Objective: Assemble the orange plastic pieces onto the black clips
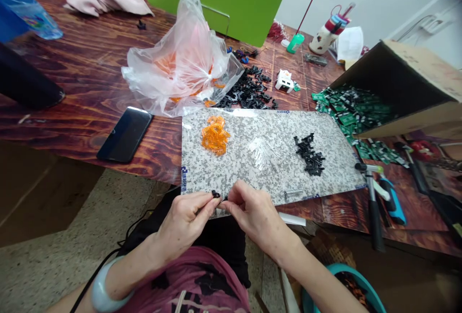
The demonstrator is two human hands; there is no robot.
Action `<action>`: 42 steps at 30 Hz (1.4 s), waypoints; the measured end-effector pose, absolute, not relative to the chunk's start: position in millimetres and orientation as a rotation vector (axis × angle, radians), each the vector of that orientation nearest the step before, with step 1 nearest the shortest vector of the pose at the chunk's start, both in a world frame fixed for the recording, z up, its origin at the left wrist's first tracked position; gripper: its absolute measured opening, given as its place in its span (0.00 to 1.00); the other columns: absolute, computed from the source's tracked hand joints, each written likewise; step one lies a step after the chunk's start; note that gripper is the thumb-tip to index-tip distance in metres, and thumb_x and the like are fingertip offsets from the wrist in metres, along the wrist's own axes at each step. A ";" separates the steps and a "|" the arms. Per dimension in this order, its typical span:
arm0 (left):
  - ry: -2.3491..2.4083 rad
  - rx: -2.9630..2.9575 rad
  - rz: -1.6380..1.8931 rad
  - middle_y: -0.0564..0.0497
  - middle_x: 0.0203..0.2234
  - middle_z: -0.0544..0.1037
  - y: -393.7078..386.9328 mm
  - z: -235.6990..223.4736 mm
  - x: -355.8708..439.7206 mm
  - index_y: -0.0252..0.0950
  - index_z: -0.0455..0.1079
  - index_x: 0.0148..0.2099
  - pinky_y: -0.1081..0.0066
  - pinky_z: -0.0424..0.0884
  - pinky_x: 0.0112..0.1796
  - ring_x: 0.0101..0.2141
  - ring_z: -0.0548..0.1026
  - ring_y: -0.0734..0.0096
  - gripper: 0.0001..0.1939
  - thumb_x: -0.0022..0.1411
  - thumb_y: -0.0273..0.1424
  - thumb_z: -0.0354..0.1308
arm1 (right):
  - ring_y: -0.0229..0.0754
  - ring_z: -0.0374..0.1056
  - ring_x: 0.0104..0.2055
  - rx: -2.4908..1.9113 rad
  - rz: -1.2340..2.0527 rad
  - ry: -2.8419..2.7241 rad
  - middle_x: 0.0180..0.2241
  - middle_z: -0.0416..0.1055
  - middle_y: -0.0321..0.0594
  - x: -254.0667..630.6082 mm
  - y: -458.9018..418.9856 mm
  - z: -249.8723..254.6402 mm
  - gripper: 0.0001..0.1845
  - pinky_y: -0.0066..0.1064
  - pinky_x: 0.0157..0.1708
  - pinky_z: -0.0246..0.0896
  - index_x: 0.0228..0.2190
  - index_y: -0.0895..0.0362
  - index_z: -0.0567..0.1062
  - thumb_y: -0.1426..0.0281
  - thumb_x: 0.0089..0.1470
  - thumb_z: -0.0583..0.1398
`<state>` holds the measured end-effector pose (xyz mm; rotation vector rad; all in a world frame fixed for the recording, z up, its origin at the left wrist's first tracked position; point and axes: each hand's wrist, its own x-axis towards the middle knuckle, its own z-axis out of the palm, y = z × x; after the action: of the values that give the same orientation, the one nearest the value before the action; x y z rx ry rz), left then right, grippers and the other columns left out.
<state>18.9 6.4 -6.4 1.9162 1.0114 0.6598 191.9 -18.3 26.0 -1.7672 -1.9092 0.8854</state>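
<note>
speckled board point(238, 178): under the piles; a bump might jolt them together.
left hand point(182, 219): board's 7 o'clock, thumb and finger pinched on black part.
right hand point(254, 207): 6 to 7 o'clock, fingertips together; can't tell if gripping anything.
orange pile point(215, 136): 10 o'clock, loose; a wrist brush could spill it.
black pile point(309, 155): 3 o'clock, pieces may snag.
pale slivers point(260, 153): centre, thin, easily scattered.
black part point(215, 194): left fingertips, tiny; slip risks floor drop.

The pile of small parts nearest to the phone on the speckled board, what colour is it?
Orange pile, bright and translucent; seen best in the head view.
</note>
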 end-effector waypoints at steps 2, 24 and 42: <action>0.984 1.909 0.573 0.54 0.17 0.68 8.5 -2.6 17.2 0.33 0.66 0.23 0.75 0.59 0.25 0.21 0.66 0.76 0.18 0.65 0.29 0.47 | 0.33 0.61 0.21 -1.722 0.865 -2.059 0.21 0.65 0.29 194.8 -16.5 28.7 0.10 0.23 0.23 0.49 0.27 0.56 0.63 0.74 0.53 0.61; 0.987 1.086 0.536 0.48 0.20 0.80 15.7 8.6 20.0 0.31 0.77 0.32 0.76 0.73 0.24 0.21 0.77 0.71 0.13 0.56 0.37 0.60 | 0.34 0.65 0.24 -1.432 0.412 -1.911 0.25 0.69 0.35 209.1 -33.5 1.9 0.14 0.24 0.26 0.60 0.31 0.57 0.69 0.58 0.53 0.61; 1.016 1.053 0.604 0.50 0.26 0.83 13.3 -0.5 19.9 0.34 0.79 0.37 0.74 0.74 0.30 0.26 0.78 0.70 0.12 0.57 0.37 0.60 | 0.39 0.69 0.35 -1.421 0.455 -1.868 0.32 0.73 0.40 196.9 -30.6 3.5 0.11 0.29 0.35 0.67 0.38 0.57 0.71 0.68 0.52 0.63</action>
<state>19.9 13.3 -0.5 1.0529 1.0157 0.6044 196.9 -30.6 3.5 -1.4205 -1.8684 0.4549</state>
